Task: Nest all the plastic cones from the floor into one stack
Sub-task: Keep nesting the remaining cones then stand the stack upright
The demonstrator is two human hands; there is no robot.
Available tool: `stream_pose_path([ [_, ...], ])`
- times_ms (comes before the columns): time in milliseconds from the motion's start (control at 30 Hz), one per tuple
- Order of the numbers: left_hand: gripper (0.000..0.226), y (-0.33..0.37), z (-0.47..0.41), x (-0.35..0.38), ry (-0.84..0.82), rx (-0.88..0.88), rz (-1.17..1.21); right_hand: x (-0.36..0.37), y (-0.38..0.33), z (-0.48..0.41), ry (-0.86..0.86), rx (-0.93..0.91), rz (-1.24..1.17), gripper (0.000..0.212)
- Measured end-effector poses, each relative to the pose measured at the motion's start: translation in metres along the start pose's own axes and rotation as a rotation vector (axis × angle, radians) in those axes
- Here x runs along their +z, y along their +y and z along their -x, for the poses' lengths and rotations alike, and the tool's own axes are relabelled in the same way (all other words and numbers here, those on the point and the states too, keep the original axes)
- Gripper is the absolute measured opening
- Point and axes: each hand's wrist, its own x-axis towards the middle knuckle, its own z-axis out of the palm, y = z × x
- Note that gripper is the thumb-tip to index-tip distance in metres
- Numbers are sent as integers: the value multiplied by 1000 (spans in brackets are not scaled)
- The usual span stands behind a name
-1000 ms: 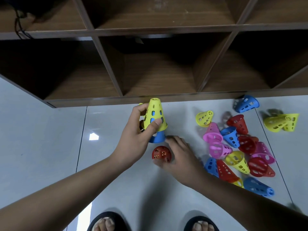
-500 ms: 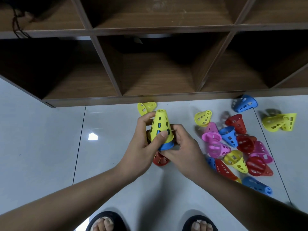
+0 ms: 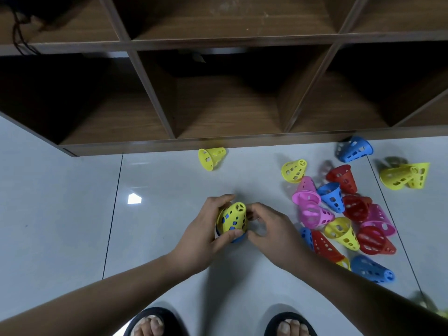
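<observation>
- Yellow plastic tops the stack [image 3: 232, 223]: a perforated yellow cone [image 3: 234, 214] sits nested over a blue cone [image 3: 237, 239], and only the blue rim shows below it.
- This stack is tilted and held off the floor [image 3: 157, 238], in front of the middle compartment of the wooden shelf [image 3: 230, 141] and well apart from its base edge.
- On the stack's left side, the left hand [image 3: 206, 235] wraps it, thumb across the lower front.
- From the other side, the right hand [image 3: 271, 235] curls its fingers against the stack; what lies under them is hidden.
- A lone yellow cone [image 3: 212, 157] lies on its side just in front of the shelf's base edge.
- A pile of loose cones [image 3: 339, 214] in red, pink, blue and yellow lies before the shelf's right compartment.
- Black sandals [image 3: 155, 311] show at the frame edge farthest from the shelf.
</observation>
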Motion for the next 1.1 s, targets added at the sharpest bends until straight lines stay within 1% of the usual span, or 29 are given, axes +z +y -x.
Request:
stream_pose_path([
  [133,68,-17,2,6,-21,46,-76,9,10,5,10,-25,6,43],
  [267,53,-28,0,7,-71,93,-151,16,18,10,-18,-27,-1,43],
  [333,51,-30,0,8,-85,112,-180,17,21,10,-37,-21,8,43],
  [467,52,-35,-4,9,-72,117,-267,14,20,7,-71,-8,47,41],
  [533,55,-36,-7,7,-99,141,-295,11,19,4,-89,-5,63,38],
  [633,74,-29,-16,-11,-201,143,-244,2,21,-2,-45,-12,83,33],
  [667,77,-26,-23,-19,-203,141,-236,-3,23,-3,-19,-9,95,33],
  [700,73,-22,-32,-28,-176,143,-238,-8,25,-3,9,-3,111,33],
  [767,55,-20,-56,-45,-66,146,-256,-21,28,0,80,9,159,33],
  [833,43,-24,-84,-57,42,122,-339,-33,33,9,165,35,235,33],
  [933,48,-40,-121,-67,91,54,-496,-47,48,30,264,92,392,32],
  [1000,56,-49,-138,-70,74,36,-567,-51,63,47,270,92,511,26],
  [1067,67,-55,-150,-70,39,15,-662,-54,77,63,253,132,589,29],
  [1100,69,-59,-155,-69,20,-5,-704,-54,81,70,264,163,578,31],
])
